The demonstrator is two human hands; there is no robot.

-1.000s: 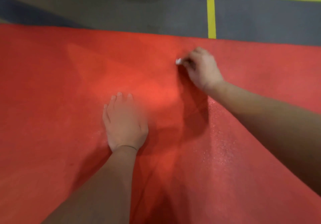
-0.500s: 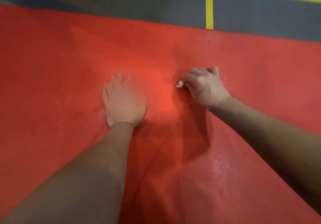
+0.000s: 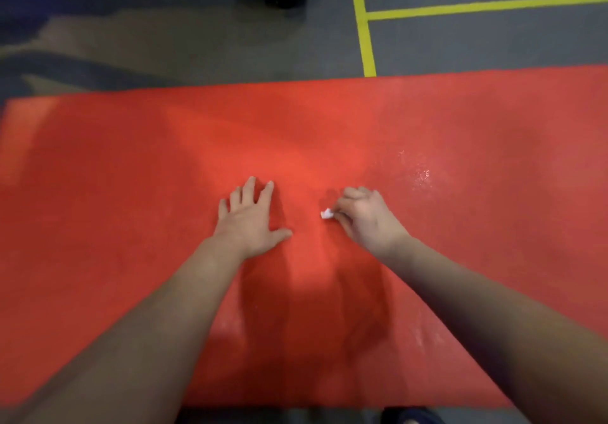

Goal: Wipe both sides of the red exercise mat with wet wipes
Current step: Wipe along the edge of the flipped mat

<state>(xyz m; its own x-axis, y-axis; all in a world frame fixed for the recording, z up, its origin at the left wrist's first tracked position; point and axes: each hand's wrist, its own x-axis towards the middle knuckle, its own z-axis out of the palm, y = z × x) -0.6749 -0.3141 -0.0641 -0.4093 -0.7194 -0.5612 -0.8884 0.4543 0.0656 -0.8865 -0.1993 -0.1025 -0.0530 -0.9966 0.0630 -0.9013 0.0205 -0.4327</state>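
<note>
While the right hand (image 3: 365, 216) pinches a balled white wet wipe (image 3: 326, 214) onto the red foam mat (image 3: 131, 193) spread on the grey floor (image 3: 164, 45), the left hand (image 3: 250, 223) presses it open-palmed. Its top looks partly wiped; the underside probably remains.

Dim indoor light, warm cast. Brightest patch sits mid red exercise mat (image 3: 296, 160); its left end falls darker. Forearm shadows stretch toward the near edge. Wet specks (image 3: 424, 175) glint beyond the right hand (image 3: 368, 218). Soft focus throughout; floor (image 3: 164, 45) murky and smeared.
</note>
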